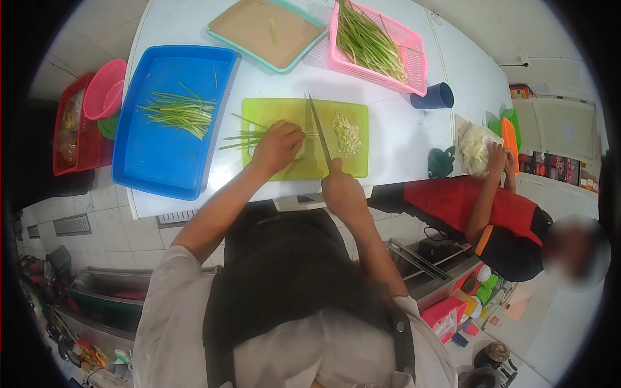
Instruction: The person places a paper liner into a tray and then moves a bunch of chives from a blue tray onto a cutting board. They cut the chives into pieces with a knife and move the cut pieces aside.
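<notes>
On a green cutting board (352, 169), my left hand (279, 147) presses a small bunch of green onions (240, 137) down, its fingers curled over them. Their long green ends stick out to the left, past the board's edge. My right hand (343, 191) grips the handle of a knife (319, 124), whose blade points away from me, just right of the onion ends. A pile of chopped pale onion pieces (347, 135) lies on the board's right side. Left of the board, a blue tray (162, 169) holds cut green stalks (181, 114).
Behind the board stand a teal-rimmed tray (249, 29) and a pink basket (378, 79) of whole green onions. A dark blue cup (432, 96) lies near the basket. At right, a person in red (475, 202) handles a pale leafy mass (475, 149). Pink bowl (105, 89) at far left.
</notes>
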The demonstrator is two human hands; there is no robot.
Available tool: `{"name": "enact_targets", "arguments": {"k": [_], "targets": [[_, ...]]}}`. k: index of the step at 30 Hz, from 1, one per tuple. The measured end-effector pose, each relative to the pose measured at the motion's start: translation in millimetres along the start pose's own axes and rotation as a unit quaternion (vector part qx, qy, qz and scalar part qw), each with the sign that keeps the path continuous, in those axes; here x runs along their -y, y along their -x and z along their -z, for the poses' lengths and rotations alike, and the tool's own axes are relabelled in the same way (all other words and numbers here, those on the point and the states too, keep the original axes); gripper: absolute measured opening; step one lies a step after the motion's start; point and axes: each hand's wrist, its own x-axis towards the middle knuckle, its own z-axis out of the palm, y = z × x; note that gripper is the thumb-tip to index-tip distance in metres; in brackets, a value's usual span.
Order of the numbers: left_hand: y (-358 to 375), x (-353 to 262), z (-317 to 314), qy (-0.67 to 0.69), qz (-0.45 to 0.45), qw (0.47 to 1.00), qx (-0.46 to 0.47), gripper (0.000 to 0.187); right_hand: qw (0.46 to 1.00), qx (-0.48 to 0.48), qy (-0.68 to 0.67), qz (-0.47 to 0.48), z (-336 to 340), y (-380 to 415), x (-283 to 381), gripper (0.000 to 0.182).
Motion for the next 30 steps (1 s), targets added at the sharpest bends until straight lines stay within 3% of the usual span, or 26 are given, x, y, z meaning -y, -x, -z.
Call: {"name": "enact_targets", "arguments": {"k": [4,10,13,15,30], "targets": [[1.1,-0.1,-1.7,0.000,0.004,1.000,-0.011,0.007,0.998,-0.039,-0.001,-0.045,-38.8,-8.2,-9.3,0.023],[-1.1,-1.5,0.0,0.004,0.005,1.000,-0.005,0.009,1.000,0.004,0.002,0.025,12.7,-2.9,3.0,0.025],[1.4,-3.1,0.5,0.003,0.005,1.000,-0.009,0.010,0.998,-0.029,0.045,0.014,-27.1,-6.1,-8.6,0.025],[0.1,-3.3,0.5,0.005,0.003,1.000,-0.011,0.012,0.999,-0.043,-0.007,0.015,-33.5,-16.7,-11.4,0.025],[0.5,2.5,1.7,0.005,0.005,1.000,0.021,0.022,1.000,-0.008,-0.008,0.006,1.1,-5.1,5.3,0.029]]}}
